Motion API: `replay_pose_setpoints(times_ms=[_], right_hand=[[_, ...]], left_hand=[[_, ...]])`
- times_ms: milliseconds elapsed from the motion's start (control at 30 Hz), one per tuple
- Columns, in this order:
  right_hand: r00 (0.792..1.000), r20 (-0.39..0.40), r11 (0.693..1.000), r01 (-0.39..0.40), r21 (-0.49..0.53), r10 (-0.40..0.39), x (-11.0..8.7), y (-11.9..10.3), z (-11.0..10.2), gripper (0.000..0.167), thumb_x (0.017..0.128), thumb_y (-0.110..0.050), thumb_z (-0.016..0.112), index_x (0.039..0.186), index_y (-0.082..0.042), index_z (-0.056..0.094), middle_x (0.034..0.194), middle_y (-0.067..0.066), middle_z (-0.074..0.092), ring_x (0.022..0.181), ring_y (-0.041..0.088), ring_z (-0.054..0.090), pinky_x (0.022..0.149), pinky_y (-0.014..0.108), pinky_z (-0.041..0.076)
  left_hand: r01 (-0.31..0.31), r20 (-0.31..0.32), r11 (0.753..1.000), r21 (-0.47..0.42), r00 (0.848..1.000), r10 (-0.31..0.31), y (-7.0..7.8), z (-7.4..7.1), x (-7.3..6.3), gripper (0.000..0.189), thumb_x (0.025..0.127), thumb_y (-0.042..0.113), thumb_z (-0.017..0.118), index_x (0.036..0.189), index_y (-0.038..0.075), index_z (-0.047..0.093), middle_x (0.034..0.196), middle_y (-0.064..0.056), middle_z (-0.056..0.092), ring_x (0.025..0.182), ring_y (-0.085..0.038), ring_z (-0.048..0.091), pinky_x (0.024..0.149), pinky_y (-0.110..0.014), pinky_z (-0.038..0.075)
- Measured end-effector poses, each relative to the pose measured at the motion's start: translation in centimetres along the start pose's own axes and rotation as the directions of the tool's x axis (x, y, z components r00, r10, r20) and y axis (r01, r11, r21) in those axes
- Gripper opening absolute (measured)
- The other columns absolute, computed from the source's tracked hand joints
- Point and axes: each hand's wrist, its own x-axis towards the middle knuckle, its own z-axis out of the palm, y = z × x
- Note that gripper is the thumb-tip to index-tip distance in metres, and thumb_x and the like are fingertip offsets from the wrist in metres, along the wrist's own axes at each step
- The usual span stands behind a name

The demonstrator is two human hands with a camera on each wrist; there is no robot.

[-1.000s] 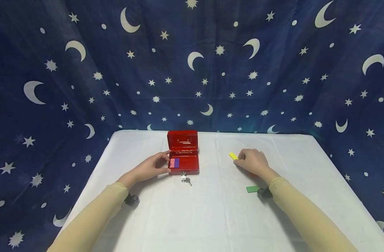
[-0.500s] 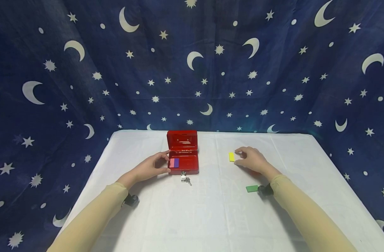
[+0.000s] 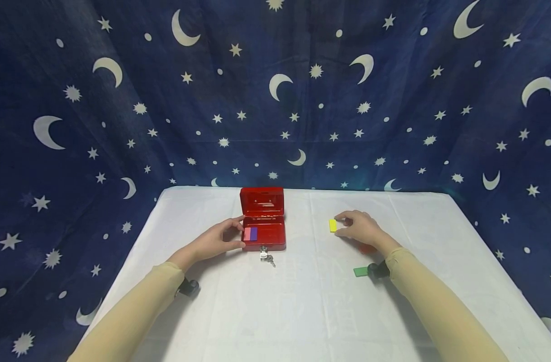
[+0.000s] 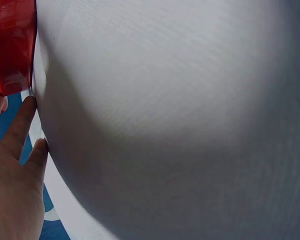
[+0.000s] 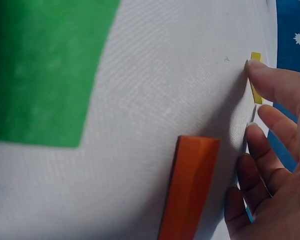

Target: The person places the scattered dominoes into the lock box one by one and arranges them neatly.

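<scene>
A small red cash box (image 3: 272, 233) stands with its lid (image 3: 262, 202) up. Inside, at its left, a pink block (image 3: 247, 234) and a purple block (image 3: 254, 234) lie side by side. My left hand (image 3: 216, 238) holds the box's left side, thumb near the front corner and a finger near the back. On the right, a flat yellow block (image 3: 333, 225) sits between the thumb and index finger of my right hand (image 3: 361, 229), which pinches its two ends. The right wrist view shows the thumb over one end of the yellow block (image 5: 256, 90).
A padlock (image 3: 263, 254) with keys (image 3: 270, 260) hangs at the box front. Beside my right wrist lies a green block (image 3: 360, 272). An orange block (image 5: 190, 185) lies under the right hand. Behind the white table (image 3: 293, 301) hangs a dark blue curtain (image 3: 257, 125).
The yellow block has turned from slanted to straight. My right fingers opened a little around it, then drew in at its ends. The left hand has stayed at the box.
</scene>
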Motion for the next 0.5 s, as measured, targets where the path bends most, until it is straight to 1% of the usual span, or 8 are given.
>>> replay_pose_setpoints(times_ms=[133,300,400,500], right_hand=[[1.0,0.002,1.0,-0.002,-0.001,0.002,0.07,0.07,0.02,0.055,0.086,-0.032,0.082,0.135,-0.013,0.066,0.114,0.01,0.063,0.106,0.03,0.053,0.096,0.053,0.043],[1.0,0.005,1.0,0.002,0.015,-0.002,0.24,0.36,0.15,0.055,0.085,-0.032,0.083,0.134,-0.014,0.066,0.115,0.01,0.064,0.107,0.029,0.054,0.097,0.053,0.044],[1.0,0.016,0.999,0.01,0.046,-0.01,0.33,0.54,0.16,0.055,0.084,-0.03,0.084,0.133,-0.013,0.066,0.115,0.011,0.064,0.107,0.03,0.055,0.097,0.052,0.046],[0.999,0.037,0.995,-0.006,0.097,0.003,0.49,0.72,0.14,0.056,0.084,-0.03,0.084,0.134,-0.013,0.066,0.116,0.011,0.062,0.107,0.03,0.054,0.096,0.051,0.047]], left_hand=[[0.007,-0.002,1.0,-0.001,1.0,-0.007,0.11,0.02,-0.03,0.043,0.086,0.042,0.083,0.118,0.027,0.059,0.162,0.01,0.038,0.152,-0.022,0.03,0.12,-0.06,0.024],[0.016,-0.004,1.0,0.002,1.0,-0.016,0.25,0.07,-0.05,0.043,0.086,0.041,0.083,0.118,0.027,0.059,0.162,0.009,0.038,0.152,-0.022,0.03,0.12,-0.06,0.024],[0.016,-0.006,1.0,0.005,1.0,-0.016,0.28,0.07,-0.07,0.043,0.085,0.042,0.083,0.117,0.027,0.059,0.162,0.009,0.038,0.151,-0.023,0.03,0.119,-0.06,0.024],[0.015,-0.007,1.0,0.008,1.0,-0.015,0.21,0.05,-0.07,0.043,0.085,0.043,0.083,0.117,0.029,0.059,0.162,0.009,0.038,0.151,-0.023,0.03,0.119,-0.06,0.025]])
